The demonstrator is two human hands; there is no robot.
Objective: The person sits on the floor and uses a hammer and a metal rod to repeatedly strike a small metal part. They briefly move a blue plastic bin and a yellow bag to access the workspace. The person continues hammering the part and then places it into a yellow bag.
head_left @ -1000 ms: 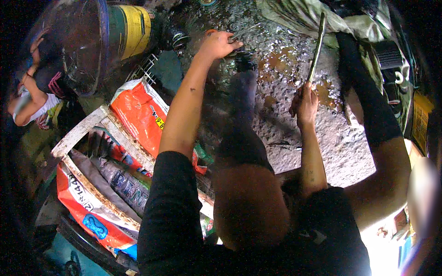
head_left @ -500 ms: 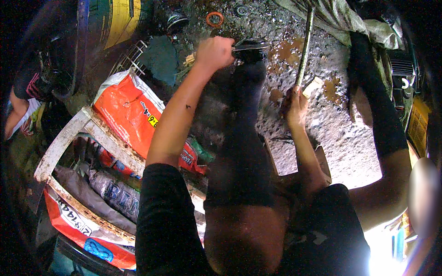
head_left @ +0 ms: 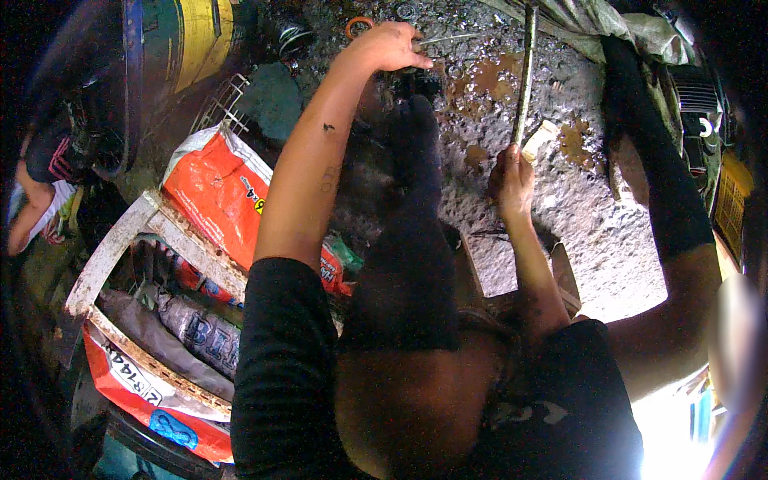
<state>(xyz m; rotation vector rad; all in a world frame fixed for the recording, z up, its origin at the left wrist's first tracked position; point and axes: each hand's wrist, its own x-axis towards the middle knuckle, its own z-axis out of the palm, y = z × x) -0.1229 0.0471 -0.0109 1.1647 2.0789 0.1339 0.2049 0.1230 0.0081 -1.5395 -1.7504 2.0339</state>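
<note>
Far forward, my left hand (head_left: 390, 48) is stretched over the wet ground with its thumb spread from the fingers, and I see nothing held in it. A thin metal rod (head_left: 452, 38) lies just right of its fingertips; whether they touch is hard to tell. Left of this hand is an orange ring (head_left: 359, 26), partly covered by it, and a small grey ring (head_left: 406, 12) lies beyond. My right hand (head_left: 514, 182) is closed around the near end of a long metal pipe (head_left: 526, 84) pointing away from me. A pale block-like piece (head_left: 542, 138) is beside its fingers.
On the left stands a rusty white chair frame (head_left: 120, 232) with an orange sack (head_left: 212, 192) and grey bags in it. Behind it are a wire rack (head_left: 230, 104) and a yellow drum (head_left: 202, 44). Cloth (head_left: 592, 36) lies far right. Another person's arm (head_left: 32, 200) shows far left.
My left hand has moved farther away and opened from its grip on a dark, slender tool. My right hand stays on the pipe, which has barely shifted.
</note>
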